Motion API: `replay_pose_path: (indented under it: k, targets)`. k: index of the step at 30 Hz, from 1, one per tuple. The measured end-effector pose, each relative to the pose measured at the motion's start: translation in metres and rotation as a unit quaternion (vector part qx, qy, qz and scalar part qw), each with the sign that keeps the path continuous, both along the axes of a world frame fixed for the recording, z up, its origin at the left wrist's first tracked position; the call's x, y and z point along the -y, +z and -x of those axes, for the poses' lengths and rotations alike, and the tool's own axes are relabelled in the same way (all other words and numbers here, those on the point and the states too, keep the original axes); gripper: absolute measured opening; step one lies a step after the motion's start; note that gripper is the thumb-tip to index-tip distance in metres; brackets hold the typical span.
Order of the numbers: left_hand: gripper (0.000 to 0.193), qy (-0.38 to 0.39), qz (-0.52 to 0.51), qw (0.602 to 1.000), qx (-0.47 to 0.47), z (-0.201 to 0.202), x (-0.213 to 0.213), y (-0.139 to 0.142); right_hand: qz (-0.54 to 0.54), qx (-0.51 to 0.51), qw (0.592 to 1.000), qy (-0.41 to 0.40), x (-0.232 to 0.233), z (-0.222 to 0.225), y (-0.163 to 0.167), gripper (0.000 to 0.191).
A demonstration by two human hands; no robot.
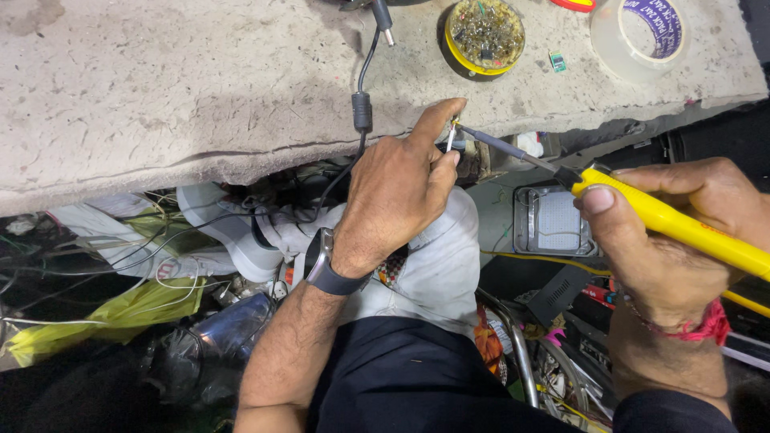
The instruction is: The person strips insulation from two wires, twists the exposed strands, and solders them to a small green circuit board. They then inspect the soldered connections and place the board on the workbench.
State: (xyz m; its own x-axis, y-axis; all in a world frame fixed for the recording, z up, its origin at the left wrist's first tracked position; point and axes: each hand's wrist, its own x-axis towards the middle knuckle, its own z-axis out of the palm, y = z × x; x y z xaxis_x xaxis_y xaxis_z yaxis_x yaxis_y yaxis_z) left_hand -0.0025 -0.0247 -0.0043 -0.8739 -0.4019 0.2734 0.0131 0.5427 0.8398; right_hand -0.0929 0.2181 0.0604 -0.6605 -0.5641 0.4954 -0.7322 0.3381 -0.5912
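Closest to the camera were the person's dark trousers and a pale cloth over the lap, with a heap of junk on the floor on both sides: a yellow plastic bag [104, 317] on the left, loose wires, and a small square lamp panel [555, 220] on the right.

The right hand [670, 240], red thread round the wrist, had its grip closed around the yellow handle of a soldering iron [642, 210]. The thumb lay on top near the front end of the handle. The metal shaft ran up and to the left, and the tip sat right at the near edge of the worktop [160, 96].

The left hand [397, 192], with a dark watch [325, 269] on the wrist, was pinched shut on a thin wire end [451, 138]. The index finger stuck out along the worktop's edge and the thumb pressed in below it. The iron's tip met the wire just at that fingertip, so the joint hung right at the lip of the slab, roughly mid-way along the near edge.

Further back on the rough grey worktop, a black cable [362, 100] with a fat ferrite lump ran from the far edge down past the left hand and over the lip. Near the far edge sat a round yellow-rimmed tin [484, 34] full of tiny parts, a small green component [557, 61] just beside it, and a roll of clear tape [639, 36] towards the far right corner.
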Motion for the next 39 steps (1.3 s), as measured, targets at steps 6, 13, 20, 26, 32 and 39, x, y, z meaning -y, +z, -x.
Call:
replay_pose_path:
  k: [6, 13, 20, 26, 32, 39]
  targets:
    - [0.057, -0.004, 0.002, 1.0, -0.022, -0.002, 0.001, -0.001, -0.255, 0.047, 0.966, -0.022, 0.02, 0.006, 0.042, 0.021]
    - [0.057, -0.011, 0.001, 0.999, -0.03, -0.002, 0.001, 0.002, 0.0, 0.009, 1.0, 0.003, 0.013, 0.0, 0.012, 0.023]
    - [0.057, -0.015, 0.008, 1.0, 0.003, -0.001, 0.002, 0.003, -0.001, 0.019, 1.0, 0.008, -0.005, 0.012, -0.006, 0.023]
    - [0.07, -0.043, 0.025, 0.999, -0.014, -0.004, 0.003, -0.001, 0.011, 0.018, 1.0, -0.007, -0.008, 0.012, -0.011, 0.02]
    - [0.079, -0.08, 0.003, 0.997, -0.019, -0.009, 0.01, -0.005, 0.256, 0.076, 0.964, 0.016, -0.02, 0.011, -0.035, 0.027]
    - [0.091, -0.09, -0.024, 0.995, -0.037, -0.012, 0.004, -0.003, 0.328, 0.043, 0.943, -0.015, -0.042, 0.024, -0.067, 0.038]
